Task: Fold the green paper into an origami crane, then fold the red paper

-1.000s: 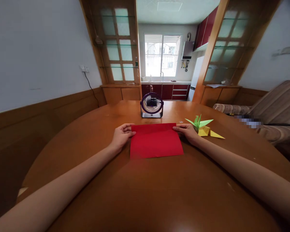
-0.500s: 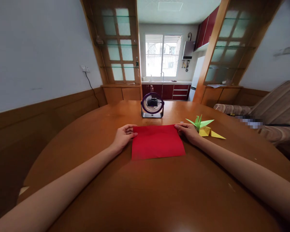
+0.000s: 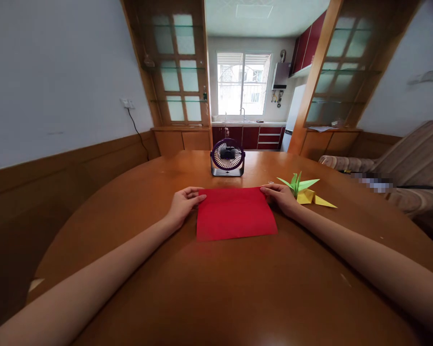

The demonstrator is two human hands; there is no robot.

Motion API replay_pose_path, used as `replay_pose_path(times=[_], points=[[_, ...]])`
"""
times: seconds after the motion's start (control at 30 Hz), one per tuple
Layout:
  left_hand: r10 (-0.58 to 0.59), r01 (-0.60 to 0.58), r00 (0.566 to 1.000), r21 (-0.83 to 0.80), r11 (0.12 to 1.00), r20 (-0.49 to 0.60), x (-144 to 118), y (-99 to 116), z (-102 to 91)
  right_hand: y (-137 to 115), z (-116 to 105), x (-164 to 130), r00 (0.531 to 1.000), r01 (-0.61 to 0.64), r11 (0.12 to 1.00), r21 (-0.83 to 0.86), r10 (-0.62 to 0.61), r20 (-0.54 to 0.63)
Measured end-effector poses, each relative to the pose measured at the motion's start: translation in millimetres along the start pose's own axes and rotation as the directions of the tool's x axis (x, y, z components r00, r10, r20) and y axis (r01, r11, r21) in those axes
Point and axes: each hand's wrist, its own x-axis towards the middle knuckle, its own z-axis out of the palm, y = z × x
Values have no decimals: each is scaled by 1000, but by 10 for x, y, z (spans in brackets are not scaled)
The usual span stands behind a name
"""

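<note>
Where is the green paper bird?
In the head view, the green paper bird sits on the wooden table, right of the red paper, just beyond the right hand and against the yellow paper bird.

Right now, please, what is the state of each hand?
Left hand: open, fingers touching the far left corner of the red paper.
Right hand: open, fingers resting on the paper's far right corner.

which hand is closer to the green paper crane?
Right. The right hand rests on the far right corner of the red paper, just beside the green paper crane. The left hand is at the sheet's far left corner, across the paper from it.
</note>
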Motion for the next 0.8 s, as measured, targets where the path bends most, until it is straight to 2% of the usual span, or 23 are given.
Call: replay_pose_path(times=[0.2,0.47,0.8], points=[[-1,1,1000,5,1000,-15,18,-7,-10,-20,13,-8,1000,-7,1000,-10,7,-6],[-45,44,998,-33,998,-44,22,7,-11,-5,16,-11,998,-60,996,73,58,19],[-46,44,996,-29,999,-75,40,-1,-15,-14,7,-15,999,-40,998,50,38,28]])
